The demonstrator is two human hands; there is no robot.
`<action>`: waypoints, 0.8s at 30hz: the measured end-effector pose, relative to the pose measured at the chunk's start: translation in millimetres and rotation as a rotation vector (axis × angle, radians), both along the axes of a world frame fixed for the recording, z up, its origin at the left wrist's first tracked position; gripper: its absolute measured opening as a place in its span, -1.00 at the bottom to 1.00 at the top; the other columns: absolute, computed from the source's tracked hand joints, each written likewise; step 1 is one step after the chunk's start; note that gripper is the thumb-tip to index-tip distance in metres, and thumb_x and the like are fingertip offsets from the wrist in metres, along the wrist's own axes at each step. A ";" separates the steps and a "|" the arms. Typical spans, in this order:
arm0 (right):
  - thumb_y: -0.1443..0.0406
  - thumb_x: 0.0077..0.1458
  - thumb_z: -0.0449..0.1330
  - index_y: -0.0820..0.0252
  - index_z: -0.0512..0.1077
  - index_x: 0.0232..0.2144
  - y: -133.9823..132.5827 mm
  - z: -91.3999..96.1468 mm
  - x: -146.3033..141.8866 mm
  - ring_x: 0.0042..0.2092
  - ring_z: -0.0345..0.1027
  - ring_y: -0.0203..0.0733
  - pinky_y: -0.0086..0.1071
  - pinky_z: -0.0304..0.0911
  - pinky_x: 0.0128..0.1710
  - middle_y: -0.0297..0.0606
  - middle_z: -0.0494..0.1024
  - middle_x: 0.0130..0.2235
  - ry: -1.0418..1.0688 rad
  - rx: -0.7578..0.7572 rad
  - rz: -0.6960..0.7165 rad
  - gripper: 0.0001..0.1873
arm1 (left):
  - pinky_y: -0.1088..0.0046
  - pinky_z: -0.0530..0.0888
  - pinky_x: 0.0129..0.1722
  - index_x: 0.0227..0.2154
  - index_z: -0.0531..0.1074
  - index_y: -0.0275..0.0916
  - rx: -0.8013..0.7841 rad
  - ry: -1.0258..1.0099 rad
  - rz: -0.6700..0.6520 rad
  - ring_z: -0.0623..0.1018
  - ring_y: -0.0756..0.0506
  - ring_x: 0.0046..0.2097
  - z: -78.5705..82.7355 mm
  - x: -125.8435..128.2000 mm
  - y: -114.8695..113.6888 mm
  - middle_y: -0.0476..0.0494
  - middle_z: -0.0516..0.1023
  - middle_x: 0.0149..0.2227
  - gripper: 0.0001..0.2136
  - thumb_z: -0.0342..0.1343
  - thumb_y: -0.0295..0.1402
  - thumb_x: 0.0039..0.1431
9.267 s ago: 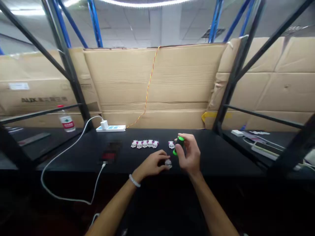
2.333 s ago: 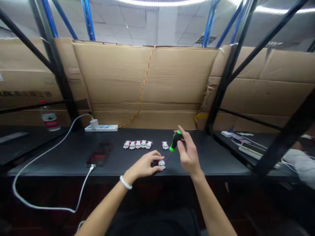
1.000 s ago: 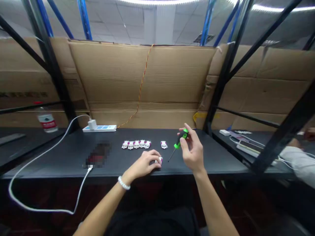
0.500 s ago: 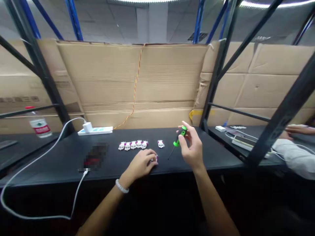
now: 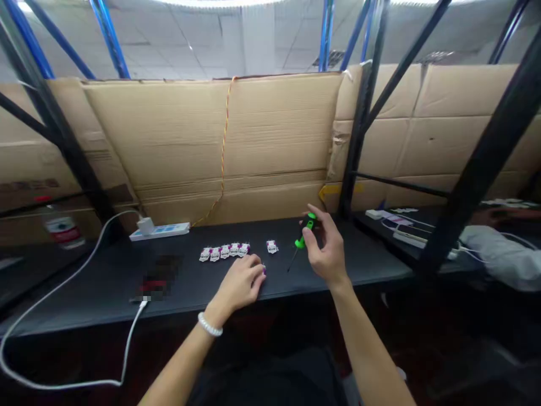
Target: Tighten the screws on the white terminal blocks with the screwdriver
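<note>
My right hand [image 5: 325, 245] is closed round the black and green handle of a screwdriver [image 5: 300, 243], its thin shaft slanting down to the left over the table. My left hand [image 5: 243, 282] is closed over a small white and purple part [image 5: 264, 270] on the black tabletop; fingers cover most of it. Just beyond that hand lies a row of several similar white and purple parts [image 5: 225, 251]. One more such part [image 5: 271, 246] sits apart, between the row and the screwdriver.
A white power strip [image 5: 163, 230] with a plugged-in charger lies at the back left. Its white cable loops to a blurred dark device [image 5: 158, 276]. Black metal posts [image 5: 353, 152] flank the table. At the right, a co-worker's sleeve [image 5: 494, 256] rests by another table.
The view has shifted a little. My left fingers now cover more of the small part. The screwdriver stays in my right hand, nearly the same.
</note>
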State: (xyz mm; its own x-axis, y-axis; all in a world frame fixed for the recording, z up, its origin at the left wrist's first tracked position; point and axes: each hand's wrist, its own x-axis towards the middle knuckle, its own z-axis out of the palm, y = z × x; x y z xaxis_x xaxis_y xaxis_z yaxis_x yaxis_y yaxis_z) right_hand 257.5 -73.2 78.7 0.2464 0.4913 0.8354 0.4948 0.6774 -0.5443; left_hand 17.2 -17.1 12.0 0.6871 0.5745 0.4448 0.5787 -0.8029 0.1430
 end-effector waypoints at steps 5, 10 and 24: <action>0.24 0.36 0.17 0.06 0.41 0.28 0.1 -0.3 1.7 0.00 0.57 -0.02 -0.12 0.53 0.00 -0.09 0.58 0.08 -0.010 0.004 -0.008 -0.53 | 0.14 0.48 0.05 -0.31 0.51 -0.20 -0.023 -0.095 -0.015 0.52 -0.24 -0.05 6.7 0.7 -0.9 -0.23 0.55 -0.11 -0.80 0.04 -0.38 0.44; 0.25 0.35 0.19 0.04 0.41 0.27 0.9 -0.7 3.2 -0.01 0.57 -0.03 -0.13 0.54 -0.02 -0.11 0.58 0.08 -0.009 0.002 -0.010 -0.53 | 0.21 0.49 0.10 -0.31 0.55 -0.21 -0.179 -0.196 -0.095 0.55 -0.21 -0.03 17.6 12.8 11.6 -0.19 0.56 -0.08 -0.86 0.15 -0.38 0.39; 0.24 0.36 0.18 0.02 0.42 0.26 2.4 -3.2 8.5 -0.01 0.57 0.00 -0.09 0.55 -0.02 -0.11 0.58 0.06 0.004 -0.006 0.008 -0.55 | 0.19 0.51 0.08 -0.36 0.70 -0.21 -0.336 -0.013 0.052 0.62 -0.29 -0.03 20.1 43.9 53.5 -0.23 0.65 -0.15 -0.89 0.38 -0.28 0.18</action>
State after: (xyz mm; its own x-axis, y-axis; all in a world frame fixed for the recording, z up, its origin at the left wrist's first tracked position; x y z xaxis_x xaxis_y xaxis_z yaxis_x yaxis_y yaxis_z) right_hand 266.0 -70.8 75.4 0.2462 0.4985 0.8312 0.4872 0.6777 -0.5508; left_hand 61.0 36.4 32.1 0.6488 0.7242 0.2337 0.6136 -0.6795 0.4022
